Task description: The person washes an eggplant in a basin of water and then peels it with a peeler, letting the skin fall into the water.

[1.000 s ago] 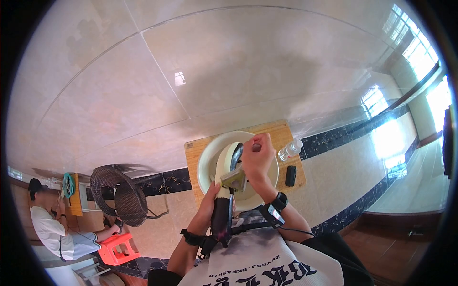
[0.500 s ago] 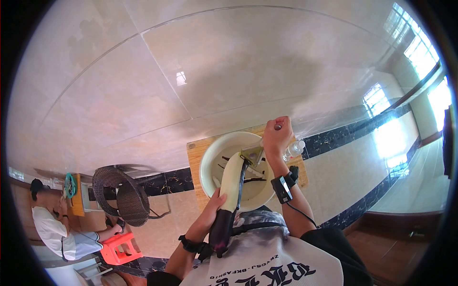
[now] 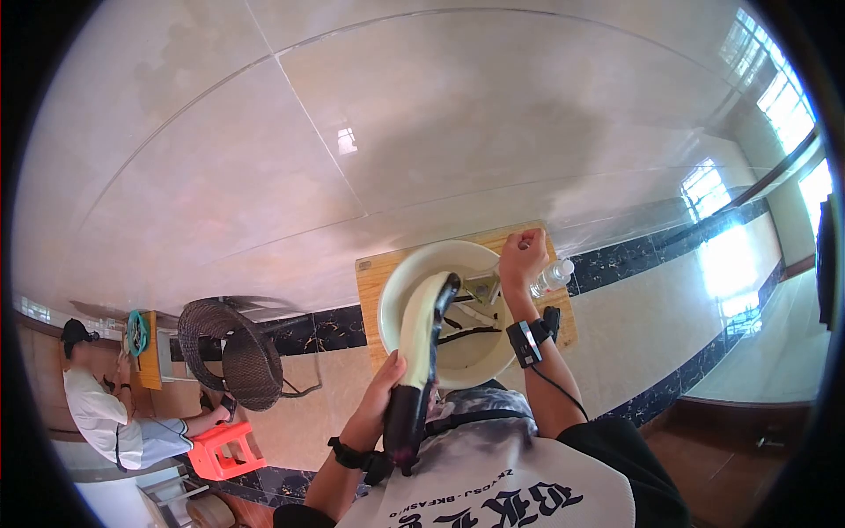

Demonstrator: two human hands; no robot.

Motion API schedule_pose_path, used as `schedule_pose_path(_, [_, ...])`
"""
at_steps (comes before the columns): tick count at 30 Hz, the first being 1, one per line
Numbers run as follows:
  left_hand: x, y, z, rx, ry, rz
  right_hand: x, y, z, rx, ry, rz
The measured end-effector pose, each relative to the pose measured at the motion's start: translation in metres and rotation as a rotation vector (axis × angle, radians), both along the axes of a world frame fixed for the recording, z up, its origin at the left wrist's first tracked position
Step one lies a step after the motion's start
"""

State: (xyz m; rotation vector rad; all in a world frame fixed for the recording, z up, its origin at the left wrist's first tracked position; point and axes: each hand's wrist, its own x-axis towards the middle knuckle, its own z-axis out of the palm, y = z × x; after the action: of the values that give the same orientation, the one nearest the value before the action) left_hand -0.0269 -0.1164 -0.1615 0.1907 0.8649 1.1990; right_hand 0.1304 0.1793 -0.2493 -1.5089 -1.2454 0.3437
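Note:
My left hand (image 3: 381, 387) is wrapped around the middle of a long eggplant (image 3: 417, 350), which slants up over a cream basin (image 3: 388, 310). The eggplant's upper part is pale and peeled, with a dark strip along its right side to the tip; its lower part keeps its dark purple skin. Closed on the handle of a peeler (image 3: 482, 286), my right hand (image 3: 524, 257) is at the basin's right rim. The peeler's head is just right of the eggplant's tip, apart from it. Dark peel strips (image 3: 469, 334) lie in the basin.
The basin stands on a wooden board or small table (image 3: 371, 275), with a clear plastic bottle (image 3: 554, 276) at its right. To the left are a brown wicker chair (image 3: 251, 370), a red stool (image 3: 226, 451) and a seated person (image 3: 101, 409) beside a small table.
The peeler has come away from the eggplant's upper end to the right. The eggplant has turned in my left hand, so its dark strip and tip show more.

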Motion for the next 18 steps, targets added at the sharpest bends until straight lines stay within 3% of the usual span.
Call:
schedule_pose_path(2, [-0.001, 0.004, 0.0, -0.058, -0.092, 0.064, 0.003, -0.003, 0.0, 0.023, 0.035, 0.029])
schedule_pose_path(5, [-0.005, 0.006, -0.006, -0.125, -0.221, 0.137, 0.005, -0.021, 0.034, -0.292, 0.438, 0.218])
schedule_pose_path(8, [-0.009, 0.008, -0.011, -0.048, -0.182, 0.145, -0.003, -0.048, 0.058, -0.32, 0.54, 0.341])
schedule_pose_path(15, [-0.009, 0.02, -0.012, -0.057, -0.01, -0.011, -0.027, -0.106, 0.123, -0.361, 0.564, 0.502])
schedule_pose_path(18, [0.011, 0.031, 0.002, -0.137, 0.06, 0.141, -0.031, -0.118, 0.131, -0.358, 0.524, 0.527])
